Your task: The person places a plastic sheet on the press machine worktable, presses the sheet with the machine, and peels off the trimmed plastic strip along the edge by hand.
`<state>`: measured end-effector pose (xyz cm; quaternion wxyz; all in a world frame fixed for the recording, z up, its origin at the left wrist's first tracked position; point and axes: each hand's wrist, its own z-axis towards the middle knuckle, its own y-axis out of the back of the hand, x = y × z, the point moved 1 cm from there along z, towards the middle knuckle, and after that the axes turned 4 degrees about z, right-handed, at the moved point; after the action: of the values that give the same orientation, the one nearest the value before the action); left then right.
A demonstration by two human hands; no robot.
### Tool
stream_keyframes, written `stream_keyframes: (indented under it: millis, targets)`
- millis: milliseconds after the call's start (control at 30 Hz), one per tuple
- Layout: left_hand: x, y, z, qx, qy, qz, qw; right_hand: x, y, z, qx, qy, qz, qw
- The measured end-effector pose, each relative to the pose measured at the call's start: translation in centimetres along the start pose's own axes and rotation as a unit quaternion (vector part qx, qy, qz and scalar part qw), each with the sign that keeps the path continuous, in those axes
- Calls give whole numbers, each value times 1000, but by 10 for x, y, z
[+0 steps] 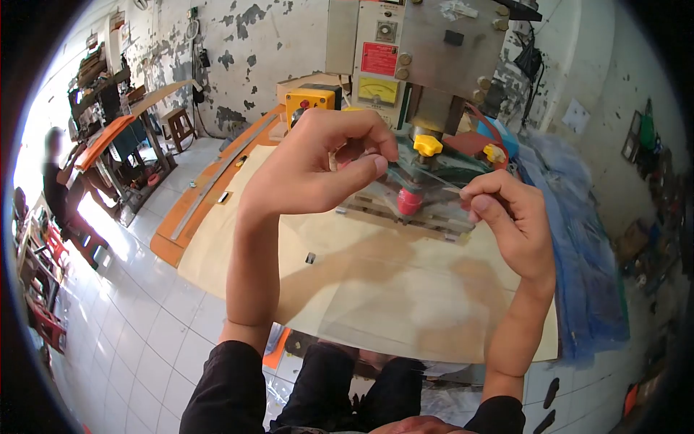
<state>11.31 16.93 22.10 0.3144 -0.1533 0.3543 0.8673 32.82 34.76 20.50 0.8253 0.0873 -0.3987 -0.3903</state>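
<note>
My left hand is raised over the table with thumb and fingers pinched at one end of a thin clear sheet. At the sheet's other end, the fingertips of my right hand are closed on it. Behind the sheet is a press machine with a yellow knob and a pink-red part beneath it. Another see-through sheet lies on the cream tabletop below my hands. How far the held sheet hangs down is hard to see.
A yellow control box stands behind my left hand. Blue plastic sheeting lies along the right side. A small dark piece rests on the tabletop. At the far left, a person sits near a workbench.
</note>
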Motion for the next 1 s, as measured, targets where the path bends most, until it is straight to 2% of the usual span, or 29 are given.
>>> stream_keyframes:
  millis: [167, 233, 567, 1000]
  targets:
    - [-1, -1, 1, -17, -5, 13, 1000, 0, 0, -1, -1, 9, 0, 1000]
    - [-4, 1, 1, 9, 15, 39, 999, 1, 0, -1, -4, 11, -1, 1000]
    - [-2, -3, 2, 13, 30, 48, 998, 7, 1, -1, 5, 22, -7, 1000]
    - [-6, -2, 1, 13, 35, -28, 999, 2, 1, -1, 4, 21, -3, 1000]
